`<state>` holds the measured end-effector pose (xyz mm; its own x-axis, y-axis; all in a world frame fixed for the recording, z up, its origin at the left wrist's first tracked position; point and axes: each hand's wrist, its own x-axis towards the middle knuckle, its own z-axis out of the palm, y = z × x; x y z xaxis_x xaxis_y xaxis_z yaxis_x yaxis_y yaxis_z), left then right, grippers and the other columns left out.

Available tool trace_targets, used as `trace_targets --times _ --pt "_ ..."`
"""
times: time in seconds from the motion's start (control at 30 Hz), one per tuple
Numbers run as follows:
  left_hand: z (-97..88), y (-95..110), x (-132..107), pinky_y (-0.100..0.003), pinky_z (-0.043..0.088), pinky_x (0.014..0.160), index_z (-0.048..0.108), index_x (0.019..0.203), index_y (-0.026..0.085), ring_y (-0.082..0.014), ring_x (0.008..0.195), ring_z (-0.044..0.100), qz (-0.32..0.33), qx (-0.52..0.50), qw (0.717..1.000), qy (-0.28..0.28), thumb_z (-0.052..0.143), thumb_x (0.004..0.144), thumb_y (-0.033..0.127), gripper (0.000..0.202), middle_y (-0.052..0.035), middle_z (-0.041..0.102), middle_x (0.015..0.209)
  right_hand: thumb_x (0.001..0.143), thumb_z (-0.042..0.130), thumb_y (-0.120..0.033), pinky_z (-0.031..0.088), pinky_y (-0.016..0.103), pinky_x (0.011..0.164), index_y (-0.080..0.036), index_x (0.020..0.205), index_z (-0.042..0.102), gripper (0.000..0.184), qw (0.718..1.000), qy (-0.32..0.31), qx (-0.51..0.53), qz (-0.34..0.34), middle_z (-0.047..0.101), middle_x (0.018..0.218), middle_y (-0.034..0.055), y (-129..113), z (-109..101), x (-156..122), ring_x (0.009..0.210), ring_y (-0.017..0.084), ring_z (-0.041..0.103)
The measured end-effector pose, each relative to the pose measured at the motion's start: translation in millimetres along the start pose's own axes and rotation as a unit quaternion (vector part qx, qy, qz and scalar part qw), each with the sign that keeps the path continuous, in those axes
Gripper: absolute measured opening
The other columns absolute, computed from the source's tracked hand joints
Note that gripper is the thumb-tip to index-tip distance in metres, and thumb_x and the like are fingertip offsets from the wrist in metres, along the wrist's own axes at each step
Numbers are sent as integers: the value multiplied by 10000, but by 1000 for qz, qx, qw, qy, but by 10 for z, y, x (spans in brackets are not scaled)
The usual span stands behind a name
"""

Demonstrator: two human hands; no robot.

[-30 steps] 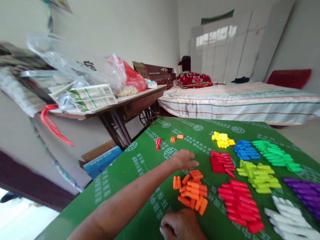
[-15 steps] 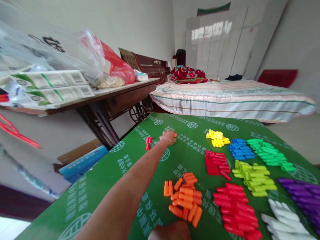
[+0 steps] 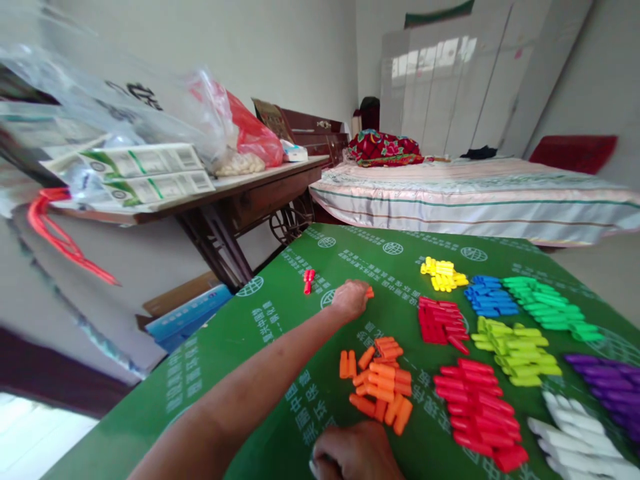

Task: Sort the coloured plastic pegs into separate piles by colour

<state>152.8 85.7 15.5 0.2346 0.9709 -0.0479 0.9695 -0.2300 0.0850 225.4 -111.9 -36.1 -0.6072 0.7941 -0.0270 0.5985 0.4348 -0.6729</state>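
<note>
My left hand (image 3: 350,298) reaches across the green table (image 3: 280,333), its fingers curled over small orange pieces (image 3: 369,291) that poke out on its right side. Just nearer to me lies a pile of several orange pieces (image 3: 383,387). A pair of red pieces (image 3: 309,280) lies to the left of the hand. My right hand (image 3: 356,453) rests as a fist at the table's near edge, below the orange pile; what it holds is hidden.
Sorted piles lie to the right: yellow (image 3: 442,273), blue (image 3: 487,295), green (image 3: 545,307), red (image 3: 440,321), lime (image 3: 515,347), a second red pile (image 3: 477,407), purple (image 3: 607,383), white (image 3: 575,437). A cluttered wooden desk (image 3: 250,193) stands left, a bed (image 3: 470,197) behind.
My left hand stretched out to the far orange pieces, closed over them, and has drawn back toward the orange pile. The right hand has stayed at the near edge.
</note>
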Motion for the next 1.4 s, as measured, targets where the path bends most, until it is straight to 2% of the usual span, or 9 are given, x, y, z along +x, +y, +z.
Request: trace_targets --times 0.17,0.37,0.47,0.6,0.77,1.07,1.17,1.3,1.4 --pt "-63 30 -349 -239 434 692 633 815 205 -158 776 584 39 -56 998 4 528 770 274 134 -17 645 813 780 535 -231 345 175 546 -234 713 674 154 1000 9 22 -18 699 667 -20 -35 -121 -54 629 101 627" --pt "-179 -142 -416 -193 347 547 633 746 176 -94 599 471 1 -128 991 36 533 740 279 144 36 549 616 810 505 -239 340 178 548 -229 714 666 188 999 37 24 -19 691 668 -20 -54 -122 -80 631 95 616" --pt "-170 -195 -440 -194 352 558 639 743 162 -93 606 467 -8 -158 986 45 544 723 265 141 38 547 617 810 504 -238 345 179 556 -230 712 665 189 999 40 20 -18 685 663 -22 -55 -114 -83 633 98 616" --pt "-128 -148 -486 -195 376 584 650 753 172 -102 636 494 0 -198 980 37 555 718 284 151 37 586 647 807 496 -218 342 178 560 -229 711 664 193 998 46 21 -29 689 669 -19 -44 -106 -89 642 96 622" --pt "-124 -64 -559 -183 395 590 659 780 189 -106 662 520 22 -246 969 9 557 719 311 170 38 614 678 804 495 -213 332 181 564 -222 705 656 189 998 54 19 -37 690 668 -16 -21 -89 -90 640 95 623" --pt "-86 -72 -845 -174 394 561 657 780 162 -87 618 513 53 -313 947 -47 561 730 312 185 41 610 676 787 504 -195 324 194 544 -224 690 664 189 997 62 20 -33 690 644 -12 -51 -99 -88 616 101 616" --pt "-114 -68 -901 -173 382 565 652 781 153 -83 624 495 57 -322 944 -32 558 739 300 180 41 598 678 780 502 -180 317 199 531 -225 696 671 194 998 57 17 -31 690 631 -12 -48 -102 -91 586 100 605" --pt "-188 -51 -1021 -176 372 573 646 763 147 -87 632 482 75 -280 957 0 546 743 270 159 39 563 657 768 513 -183 308 199 522 -221 690 667 177 998 54 27 -32 690 630 -11 -39 -100 -84 573 100 600" --pt "-198 -25 -1142 -189 400 638 651 833 157 -102 684 521 107 -256 961 5 541 750 254 169 19 608 746 753 522 -182 306 202 522 -214 673 660 163 998 54 35 -30 687 623 -6 -35 -92 -78 571 104 601"
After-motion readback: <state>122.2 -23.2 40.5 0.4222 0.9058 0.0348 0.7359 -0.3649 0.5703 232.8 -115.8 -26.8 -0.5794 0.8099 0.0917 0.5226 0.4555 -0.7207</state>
